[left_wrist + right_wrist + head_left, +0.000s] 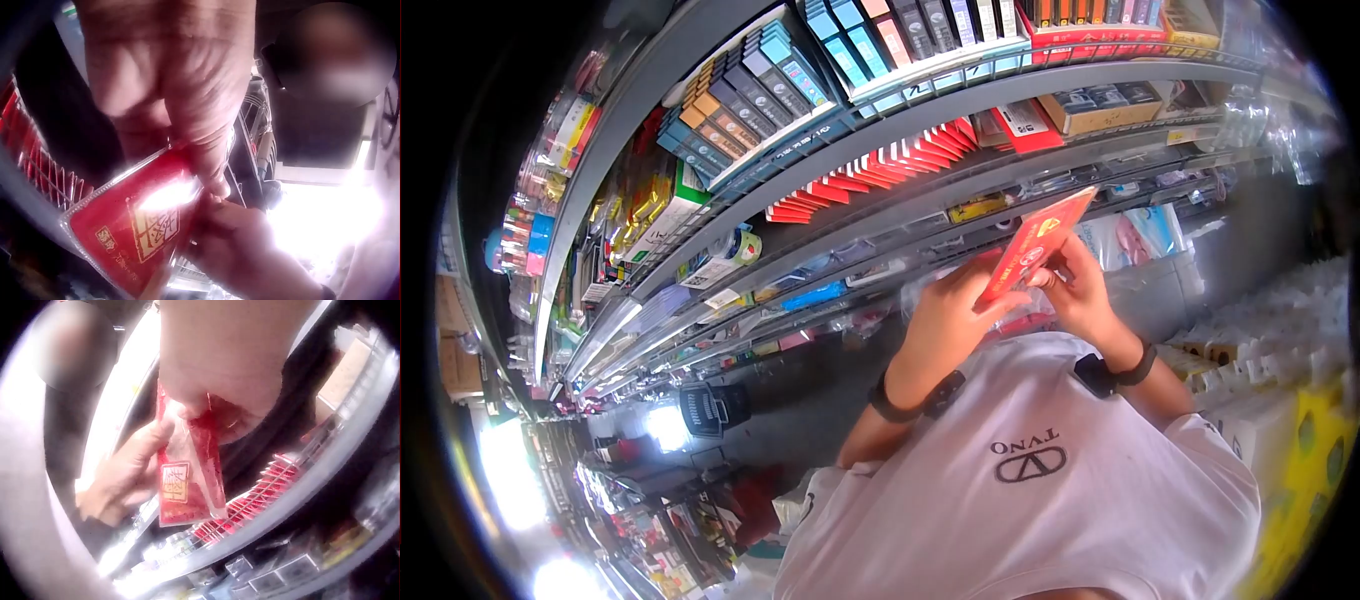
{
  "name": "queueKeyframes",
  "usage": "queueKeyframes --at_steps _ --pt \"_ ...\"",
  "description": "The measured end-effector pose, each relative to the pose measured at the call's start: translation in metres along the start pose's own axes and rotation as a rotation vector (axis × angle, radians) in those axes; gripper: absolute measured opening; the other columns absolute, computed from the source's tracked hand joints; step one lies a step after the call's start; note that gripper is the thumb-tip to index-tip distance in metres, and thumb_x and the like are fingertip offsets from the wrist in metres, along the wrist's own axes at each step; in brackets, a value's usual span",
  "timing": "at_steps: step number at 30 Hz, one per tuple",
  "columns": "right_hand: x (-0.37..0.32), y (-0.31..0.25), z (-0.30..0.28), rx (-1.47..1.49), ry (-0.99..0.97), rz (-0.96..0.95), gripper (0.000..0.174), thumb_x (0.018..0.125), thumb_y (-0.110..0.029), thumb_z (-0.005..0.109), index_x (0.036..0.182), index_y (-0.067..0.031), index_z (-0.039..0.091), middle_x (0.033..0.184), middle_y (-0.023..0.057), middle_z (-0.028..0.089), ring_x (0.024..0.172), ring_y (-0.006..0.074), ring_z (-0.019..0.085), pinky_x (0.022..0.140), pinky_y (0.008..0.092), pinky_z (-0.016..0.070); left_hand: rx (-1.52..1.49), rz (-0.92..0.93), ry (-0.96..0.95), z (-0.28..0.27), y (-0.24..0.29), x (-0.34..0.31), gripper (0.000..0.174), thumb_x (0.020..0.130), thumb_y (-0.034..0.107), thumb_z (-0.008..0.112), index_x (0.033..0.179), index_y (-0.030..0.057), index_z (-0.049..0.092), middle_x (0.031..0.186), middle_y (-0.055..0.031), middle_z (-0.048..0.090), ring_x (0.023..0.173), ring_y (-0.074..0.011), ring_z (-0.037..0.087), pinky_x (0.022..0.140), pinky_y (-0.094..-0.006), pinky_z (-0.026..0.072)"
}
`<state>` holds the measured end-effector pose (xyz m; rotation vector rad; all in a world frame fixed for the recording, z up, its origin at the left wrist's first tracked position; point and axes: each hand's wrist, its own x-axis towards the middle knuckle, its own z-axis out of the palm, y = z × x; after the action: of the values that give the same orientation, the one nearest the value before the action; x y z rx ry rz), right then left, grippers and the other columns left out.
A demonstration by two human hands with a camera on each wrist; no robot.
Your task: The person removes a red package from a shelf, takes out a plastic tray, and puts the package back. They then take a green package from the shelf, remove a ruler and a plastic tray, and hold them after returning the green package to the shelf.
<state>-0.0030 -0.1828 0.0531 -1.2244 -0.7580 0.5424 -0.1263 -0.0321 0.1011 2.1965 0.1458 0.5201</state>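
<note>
A flat red packet (pixel 1040 235) with gold print and a clear glossy edge is held up in front of the chest, tilted. The left hand (pixel 950 310) grips its lower end, thumb on the near face. Fingers of the right hand (pixel 1080 290) pinch its side near the thumb of the other hand. In the left wrist view the packet (pixel 140 219) hangs below the left hand (pixel 172 81), and the two hands nearly meet. In the right wrist view the packet (pixel 187 481) lies beneath the right hand (pixel 219 362), with the left hand (pixel 128 469) beside it.
Shelves hold a row of red packets (pixel 880 165), small coloured boxes (pixel 740 100) and an open brown carton (pixel 1100 105). Bagged goods hang on the lower levels. A dark basket (pixel 712 408) stands in the aisle at left. Yellow packaging (pixel 1315 440) is at the right.
</note>
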Motion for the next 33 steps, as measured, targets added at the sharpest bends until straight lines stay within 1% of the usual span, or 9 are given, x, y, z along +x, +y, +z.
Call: queueKeyframes --at_steps 7,10,13,17,20,21,27,31,33 --pt "-0.004 -0.009 -0.007 -0.138 -0.025 -0.104 0.032 0.094 -0.006 0.069 0.122 0.0002 0.054 0.109 0.0046 0.059 0.103 0.0144 0.061 0.091 0.0299 0.0501 0.011 0.093 -0.001 -0.007 0.011 0.004 0.039 0.079 0.02 0.083 0.113 0.0072 0.069 0.101 -0.0123 0.072 0.079 -0.0316 0.069 0.065 -0.037 0.0552" --pt "-0.007 -0.013 -0.005 -0.402 0.028 -0.268 0.036 0.09 -0.003 0.073 0.121 0.0018 0.056 0.106 0.0093 0.069 0.096 0.0156 0.067 0.084 0.0312 0.0535 -0.032 0.085 -0.016 -0.006 0.007 0.004 0.039 0.079 0.019 0.084 0.113 0.0063 0.069 0.102 -0.0116 0.073 0.079 -0.0289 0.071 0.068 -0.0343 0.056" --pt "-0.01 -0.016 -0.005 -0.256 0.034 -0.355 0.031 0.087 -0.003 0.077 0.112 0.002 0.06 0.106 0.0099 0.07 0.094 0.0163 0.069 0.081 0.0315 0.0545 -0.15 0.13 0.035 -0.011 0.014 0.005 0.037 0.077 0.017 0.086 0.109 0.0037 0.071 0.101 -0.0107 0.074 0.079 -0.0217 0.073 0.072 -0.0301 0.0557" --pt "-0.01 -0.023 -0.011 0.062 -0.04 -0.232 0.033 0.081 -0.005 0.082 0.106 0.0031 0.062 0.104 0.0092 0.071 0.096 0.017 0.069 0.08 0.0309 0.0551 -0.46 -0.032 0.027 -0.019 0.025 0.003 0.036 0.072 0.014 0.09 0.101 0.0001 0.073 0.094 -0.0098 0.076 0.081 -0.0133 0.072 0.074 -0.0275 0.0547" --pt "-0.007 -0.04 -0.011 -0.044 -0.111 -0.331 0.032 0.079 -0.002 0.083 0.105 0.0035 0.064 0.098 0.008 0.073 0.095 0.0168 0.068 0.081 0.0301 0.0556 -0.428 0.056 0.019 -0.024 0.034 0.002 0.036 0.073 0.014 0.09 0.102 0.0007 0.074 0.093 -0.0098 0.076 0.08 -0.0133 0.072 0.072 -0.0269 0.0548" --pt "-0.005 -0.04 -0.013 -0.124 -0.124 -0.419 0.033 0.08 -0.009 0.083 0.107 0.0031 0.067 0.095 0.0079 0.074 0.093 0.019 0.069 0.083 0.0325 0.0567 -0.378 0.123 0.017 -0.026 0.037 0.003 0.037 0.073 0.013 0.089 0.105 0.0018 0.074 0.094 -0.0092 0.076 0.079 -0.014 0.072 0.07 -0.0261 0.0547" --pt "-0.006 -0.043 -0.021 -0.075 -0.298 -0.423 0.03 0.088 -0.029 0.078 0.092 -0.0015 0.064 0.085 0.0177 0.071 0.073 0.0316 0.069 0.069 0.0407 0.056 -0.396 0.293 0.021 -0.032 0.042 0.005 0.041 0.071 0.011 0.088 0.109 0.006 0.075 0.098 -0.0073 0.075 0.077 -0.0191 0.072 0.068 -0.0283 0.0558" --pt "-0.004 -0.057 -0.011 -0.054 -0.278 -0.36 0.032 0.081 -0.02 0.081 0.101 0.0001 0.065 0.091 0.0171 0.071 0.084 0.0353 0.071 0.076 0.0438 0.0574 -0.252 0.308 0.021 -0.032 0.042 0.002 0.027 0.073 -0.001 0.082 0.099 -0.0019 0.074 0.097 -0.0111 0.076 0.086 -0.0241 0.074 0.075 -0.0324 0.0586" --pt "0.0 -0.054 -0.008 -0.077 -0.263 -0.454 0.026 0.083 -0.013 0.078 0.101 0.0006 0.064 0.089 0.0164 0.071 0.084 0.0344 0.071 0.078 0.0451 0.0579 -0.236 0.355 0.025 -0.031 0.036 0.004 0.03 0.07 -0.002 0.082 0.099 -0.0011 0.074 0.097 -0.0124 0.076 0.086 -0.0243 0.074 0.075 -0.0327 0.0586"
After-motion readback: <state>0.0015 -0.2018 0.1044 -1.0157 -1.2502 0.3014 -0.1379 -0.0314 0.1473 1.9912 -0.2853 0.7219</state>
